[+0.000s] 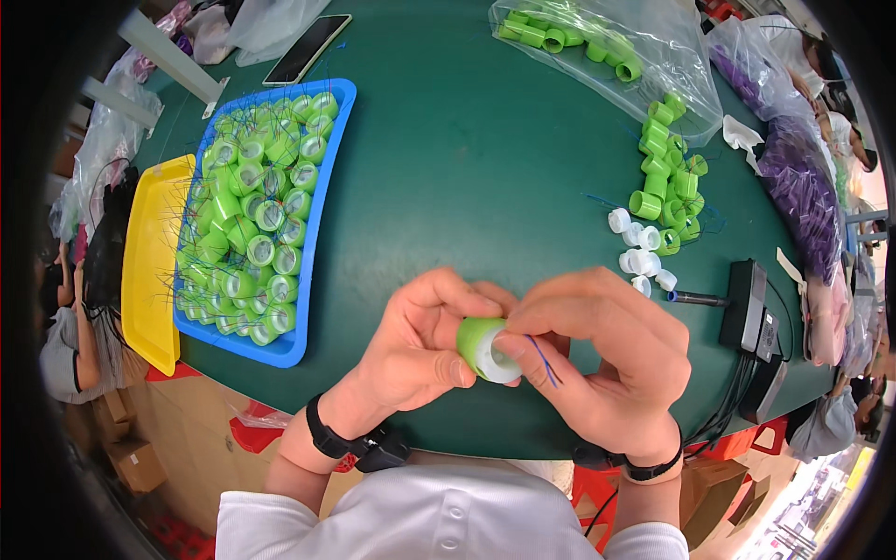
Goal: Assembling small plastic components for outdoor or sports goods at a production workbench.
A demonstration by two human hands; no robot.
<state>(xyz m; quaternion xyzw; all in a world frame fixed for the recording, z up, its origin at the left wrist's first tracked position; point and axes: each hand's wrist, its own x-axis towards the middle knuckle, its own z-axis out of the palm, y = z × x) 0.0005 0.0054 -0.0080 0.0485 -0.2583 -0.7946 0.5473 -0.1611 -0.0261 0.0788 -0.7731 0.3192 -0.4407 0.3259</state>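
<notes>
Near the front edge of the table, my left hand is closed around a short green plastic cylinder. Inside its right-facing end sits a white ring-like insert. My right hand pinches at that end, thumb and fingertips against the white insert. Thin blue and dark wires stick out by the right thumb. The right fingertips partly cover the insert, so how far in it sits cannot be made out.
A blue tray of wired green cylinders stands left, overlapping a yellow tray. Loose green cylinders, white rings, a pen and a black box lie right. A plastic bag and phone lie far back.
</notes>
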